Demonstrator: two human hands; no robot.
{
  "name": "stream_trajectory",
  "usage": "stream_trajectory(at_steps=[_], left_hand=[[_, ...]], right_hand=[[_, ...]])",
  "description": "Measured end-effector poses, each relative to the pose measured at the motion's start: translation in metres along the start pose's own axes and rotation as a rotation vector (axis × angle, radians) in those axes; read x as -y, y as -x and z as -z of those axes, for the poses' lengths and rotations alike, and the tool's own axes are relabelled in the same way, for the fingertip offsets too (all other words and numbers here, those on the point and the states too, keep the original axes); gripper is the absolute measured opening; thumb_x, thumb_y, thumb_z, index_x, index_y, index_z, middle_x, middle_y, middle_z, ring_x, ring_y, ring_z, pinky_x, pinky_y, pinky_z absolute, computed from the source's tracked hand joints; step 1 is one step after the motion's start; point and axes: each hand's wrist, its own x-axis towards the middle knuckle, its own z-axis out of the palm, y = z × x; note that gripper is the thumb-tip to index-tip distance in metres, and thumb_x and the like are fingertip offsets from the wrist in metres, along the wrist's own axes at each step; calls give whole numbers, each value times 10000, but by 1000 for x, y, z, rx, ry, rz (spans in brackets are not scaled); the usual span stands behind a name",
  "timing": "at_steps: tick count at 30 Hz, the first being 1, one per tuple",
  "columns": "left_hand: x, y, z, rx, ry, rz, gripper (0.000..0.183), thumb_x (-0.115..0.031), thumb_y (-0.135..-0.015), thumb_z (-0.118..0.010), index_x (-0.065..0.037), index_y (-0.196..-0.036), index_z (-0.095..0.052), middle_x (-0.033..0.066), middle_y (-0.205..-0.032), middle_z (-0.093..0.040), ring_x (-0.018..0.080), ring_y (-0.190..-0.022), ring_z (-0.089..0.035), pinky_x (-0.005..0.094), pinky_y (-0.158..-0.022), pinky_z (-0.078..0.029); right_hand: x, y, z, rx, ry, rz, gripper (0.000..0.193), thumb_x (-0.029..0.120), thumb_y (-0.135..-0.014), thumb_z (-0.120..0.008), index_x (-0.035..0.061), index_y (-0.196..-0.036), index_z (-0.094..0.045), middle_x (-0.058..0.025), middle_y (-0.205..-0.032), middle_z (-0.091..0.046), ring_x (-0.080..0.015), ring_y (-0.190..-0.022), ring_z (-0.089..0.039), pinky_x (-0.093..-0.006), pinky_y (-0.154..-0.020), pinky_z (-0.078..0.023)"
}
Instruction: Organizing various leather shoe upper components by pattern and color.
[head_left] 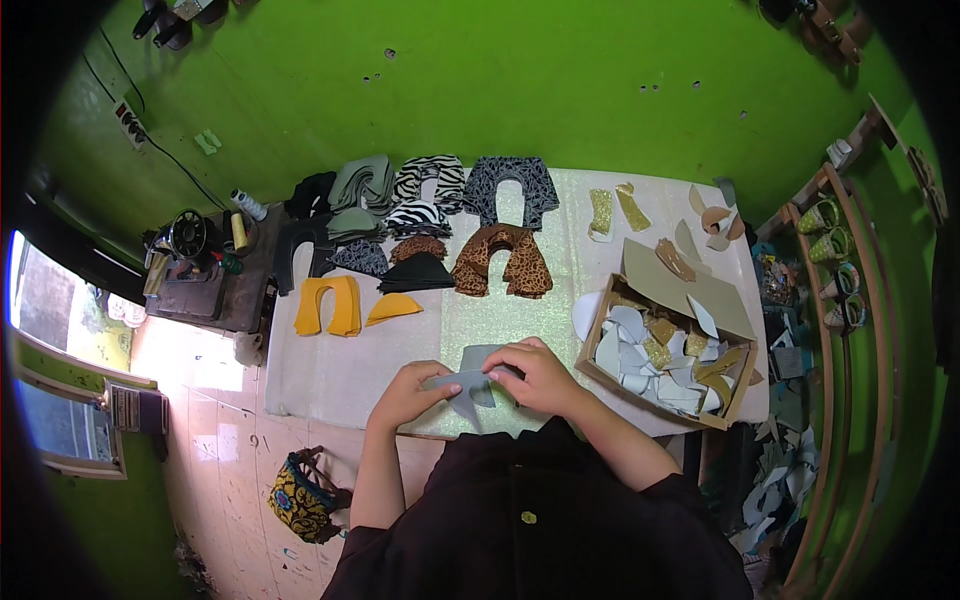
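The left hand [408,394] is pinching one end of a grey piece [466,379] between thumb and fingers, and the right hand [537,372] is closing its grip on the other end. The piece is hanging just above the near edge of the surface [340,378], in front of the person's body, its pointed lower part drooping. It is looking thin, light and soft, probably bending easily rather than breaking; holding it by its edges seems best. Whether the right fingers are also gripping a tool, I cannot tell.

Both forearms are angling inward from the body, elbows apart; the left palm is facing in, while the right hand is arching over from above, knuckles up.

Beyond, yellow arched pieces [346,310] and a leopard-print stack [525,268] are lying on the surface, and a cardboard box [730,306] of scraps is standing open to the right.
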Motion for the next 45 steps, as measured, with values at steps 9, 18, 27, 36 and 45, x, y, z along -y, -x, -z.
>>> stream_trajectory(at_steps=[9,18,27,36,45], left_hand=[[43,-4,-32,-181,-97,94,227,-211,-801,-694,-15,-905,-646,39,-689,-589,100,-639,-520,250,-604,-432],[90,-67,-46,-367,-122,90,259,-157,-713,-742,-6,-890,-629,67,-681,-594,145,-610,-571,284,-574,-464],[78,-65,-48,-360,-312,239,355,-183,-701,-737,-28,-990,-600,124,-811,-629,261,-749,-621,345,-667,-482],[90,-54,-87,-382,-468,-145,703,-170,-747,-658,13,-1337,-323,270,-1337,-331,398,-1233,-348,462,-1023,-297],[91,-45,-92,-291,-878,83,621,-403,-880,-461,-102,-1401,-308,209,-1458,-217,353,-1367,-173,638,-1038,-67]], right_hand=[[-37,28,-18,-92,-91,-466,292,181,-780,-674,79,-1026,-554,-119,-743,-611,-239,-669,-620,-339,-612,-471],[-111,15,-42,-321,43,-627,300,200,-753,-708,77,-986,-564,-80,-677,-587,-207,-616,-587,-336,-578,-457],[-123,18,-40,-257,181,-629,298,240,-736,-717,97,-956,-576,-67,-718,-585,-234,-672,-596,-354,-638,-438],[-99,36,-72,-285,608,-411,554,332,-731,-660,110,-1210,-491,-127,-1219,-458,-274,-1080,-476,-476,-880,-318],[-111,50,-86,-326,710,-356,476,274,-767,-605,129,-1206,-493,-113,-1235,-456,-260,-1078,-474,-495,-866,-317]])
